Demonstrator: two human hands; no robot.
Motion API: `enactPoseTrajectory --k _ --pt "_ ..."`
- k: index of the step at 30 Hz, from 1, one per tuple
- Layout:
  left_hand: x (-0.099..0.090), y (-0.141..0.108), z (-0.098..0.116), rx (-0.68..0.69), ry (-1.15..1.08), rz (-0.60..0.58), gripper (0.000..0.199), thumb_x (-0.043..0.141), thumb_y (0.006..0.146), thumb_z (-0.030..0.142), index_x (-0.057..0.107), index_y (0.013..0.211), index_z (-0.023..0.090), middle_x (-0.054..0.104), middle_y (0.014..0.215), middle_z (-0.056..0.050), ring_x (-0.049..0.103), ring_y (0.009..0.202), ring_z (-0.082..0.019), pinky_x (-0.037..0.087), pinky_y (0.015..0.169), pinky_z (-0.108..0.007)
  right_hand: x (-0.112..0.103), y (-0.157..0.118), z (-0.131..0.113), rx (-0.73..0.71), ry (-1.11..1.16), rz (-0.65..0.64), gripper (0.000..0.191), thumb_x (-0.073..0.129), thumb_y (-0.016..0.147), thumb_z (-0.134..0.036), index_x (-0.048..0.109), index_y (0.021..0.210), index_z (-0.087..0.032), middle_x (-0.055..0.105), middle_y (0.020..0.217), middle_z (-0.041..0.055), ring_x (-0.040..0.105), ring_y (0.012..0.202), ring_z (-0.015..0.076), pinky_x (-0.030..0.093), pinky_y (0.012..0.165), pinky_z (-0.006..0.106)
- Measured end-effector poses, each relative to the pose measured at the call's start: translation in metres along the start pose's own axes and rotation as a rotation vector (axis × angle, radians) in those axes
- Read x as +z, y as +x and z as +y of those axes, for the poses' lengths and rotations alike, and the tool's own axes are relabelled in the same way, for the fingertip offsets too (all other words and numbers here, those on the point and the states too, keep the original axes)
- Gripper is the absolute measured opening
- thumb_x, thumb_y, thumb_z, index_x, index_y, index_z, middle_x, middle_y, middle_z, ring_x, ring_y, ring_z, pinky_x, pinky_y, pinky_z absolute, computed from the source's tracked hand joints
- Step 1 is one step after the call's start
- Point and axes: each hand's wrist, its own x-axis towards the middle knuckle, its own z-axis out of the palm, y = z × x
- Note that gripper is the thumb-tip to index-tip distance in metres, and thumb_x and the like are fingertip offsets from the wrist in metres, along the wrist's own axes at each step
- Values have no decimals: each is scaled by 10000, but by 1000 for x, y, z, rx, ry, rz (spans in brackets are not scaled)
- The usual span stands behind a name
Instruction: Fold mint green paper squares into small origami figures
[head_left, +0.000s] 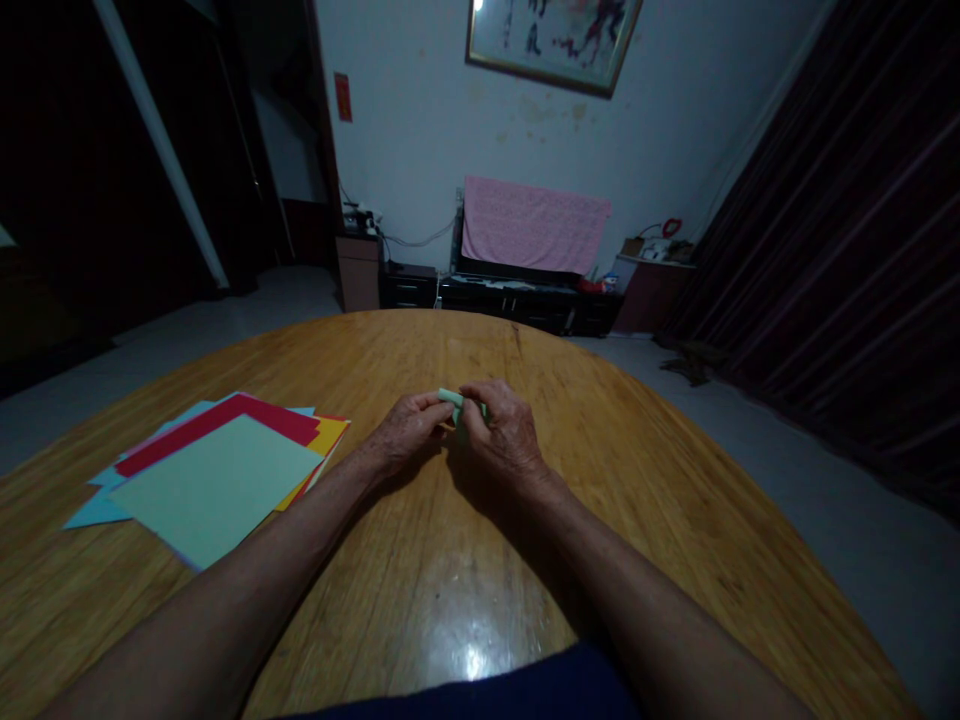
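Between both hands point(409, 430) point(506, 430), pale green paper point(450, 397)

Place: a home living room
White wall point(409, 130): gold-framed rectangular painting point(559, 42), narrow red paper strip point(343, 97)
Low black cabinet point(544, 314): pink cloth point(532, 225) over a dark TV-like panel point(480, 267)
Right side: long dark purple curtain point(832, 250)
Foreground: round glossy wooden table point(660, 470)

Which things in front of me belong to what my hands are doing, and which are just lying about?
Part of the work:
pale green paper, held by your left hand and right hand
coloured sheets, probably; the top one is similarly pale green
wooden table, as work surface

Just around:
pink cloth by the far wall
framed picture
dark curtain
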Motion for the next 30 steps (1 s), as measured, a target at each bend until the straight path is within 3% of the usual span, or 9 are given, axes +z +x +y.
enactPoseTrajectory --k 7,11,15,18,22,30 --pt "0 -1 3 -24 15 11 111 628 692 246 645 709 138 589 606 -8 503 499 -79 352 481 -201 4 1 7 113 125 0 224 469 835 -188 688 875 -215 641 909 79 581 875 210 436 793 336" --pt "-8 4 4 -46 51 97 105 604 681 218 606 625 129 550 527 -2 458 422 -70 317 424 -199 6 4 21 168 174 60 233 464 844 -224 688 907 -209 649 918 74 601 872 206 460 792 340" --pt "-17 10 3 -67 63 239 122 568 685 166 549 567 138 532 498 6 435 381 -60 298 393 -190 8 2 32 114 143 117 262 437 798 -147 674 902 -194 647 917 77 607 881 202 472 807 341" --pt "-17 11 2 -78 70 305 127 553 696 145 540 569 138 528 492 12 424 369 -51 286 384 -180 8 -3 32 -31 81 53 359 447 726 -90 637 1013 -191 628 1036 90 579 995 213 456 877 357" --pt "-15 11 2 -78 67 273 102 560 703 157 569 605 132 544 519 5 454 392 -58 307 396 -179 9 -8 25 -176 40 -124 424 488 716 -116 567 1123 -209 577 1184 99 524 1100 234 411 962 409" --pt "-14 10 -3 -47 130 173 83 575 681 185 576 611 139 531 521 10 452 415 -68 309 409 -193 10 -7 21 -49 191 -147 356 437 742 -100 606 1038 -201 640 1038 78 583 972 210 446 880 376"
